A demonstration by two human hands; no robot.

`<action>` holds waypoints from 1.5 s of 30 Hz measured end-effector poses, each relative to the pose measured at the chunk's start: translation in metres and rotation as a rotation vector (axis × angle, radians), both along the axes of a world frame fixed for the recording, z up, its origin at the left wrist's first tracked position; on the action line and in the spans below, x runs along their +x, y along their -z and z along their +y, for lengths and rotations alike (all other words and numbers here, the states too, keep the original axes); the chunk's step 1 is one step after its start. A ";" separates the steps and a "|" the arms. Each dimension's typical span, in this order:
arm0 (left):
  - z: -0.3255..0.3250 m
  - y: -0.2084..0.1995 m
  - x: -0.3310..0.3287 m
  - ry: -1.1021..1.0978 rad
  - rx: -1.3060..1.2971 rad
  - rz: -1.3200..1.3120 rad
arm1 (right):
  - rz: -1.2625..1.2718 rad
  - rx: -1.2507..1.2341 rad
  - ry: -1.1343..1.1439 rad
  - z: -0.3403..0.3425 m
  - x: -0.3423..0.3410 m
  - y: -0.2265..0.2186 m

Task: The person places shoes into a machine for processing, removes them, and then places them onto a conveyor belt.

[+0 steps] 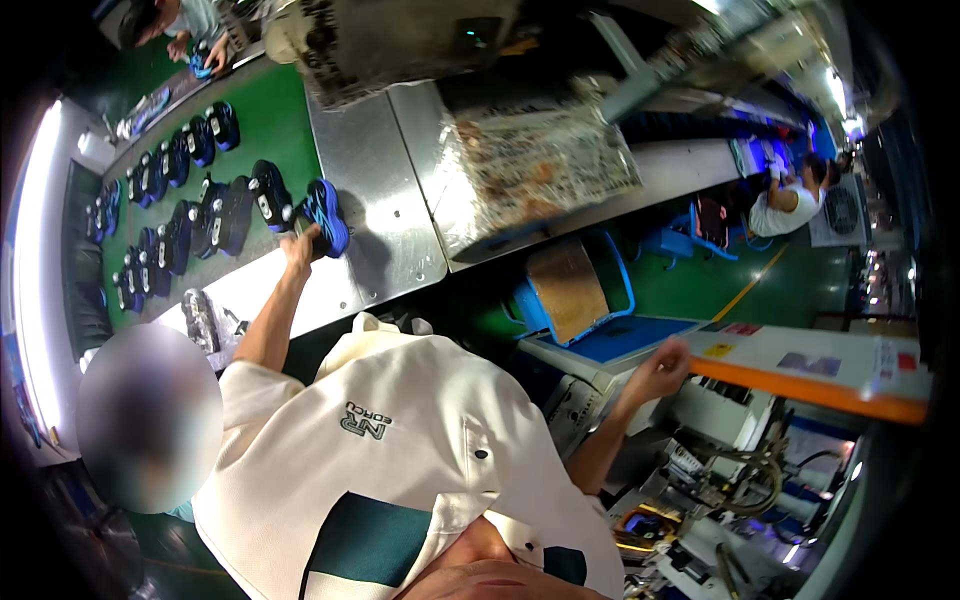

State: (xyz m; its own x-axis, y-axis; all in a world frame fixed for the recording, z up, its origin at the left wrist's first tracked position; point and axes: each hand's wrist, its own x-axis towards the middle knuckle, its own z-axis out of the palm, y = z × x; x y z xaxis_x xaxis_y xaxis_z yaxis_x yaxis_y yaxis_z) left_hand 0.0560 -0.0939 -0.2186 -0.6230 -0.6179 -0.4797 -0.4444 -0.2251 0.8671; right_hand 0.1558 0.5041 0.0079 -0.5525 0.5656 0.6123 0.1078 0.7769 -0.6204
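At the end of the green conveyor belt, my left hand is closed on the near end of a blue and black shoe. That shoe lies at the border between the belt and a metal plate. Right beside it is a black shoe with a light round knob at its near end. My right hand is raised out to the right, its fingers curled in, and no object shows in it. It is nearest to the orange-edged machine panel.
Several rows of dark shoes stand on the green belt. A plastic-covered machine box rises ahead. Right of me are a blue-framed chair and machinery with cables. People work at the far left and far right; another stands close on my left.
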 end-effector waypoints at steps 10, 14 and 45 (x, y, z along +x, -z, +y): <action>-0.092 0.094 -0.100 0.294 -0.592 -0.397 | -0.166 0.034 -0.846 -0.298 -0.377 -0.265; -0.085 0.088 -0.095 0.129 -0.575 -0.258 | -0.536 0.139 -0.853 -0.406 -0.516 -0.291; 0.167 -0.249 -0.044 1.118 0.685 0.610 | 0.650 0.799 -0.706 -0.278 -0.255 -0.292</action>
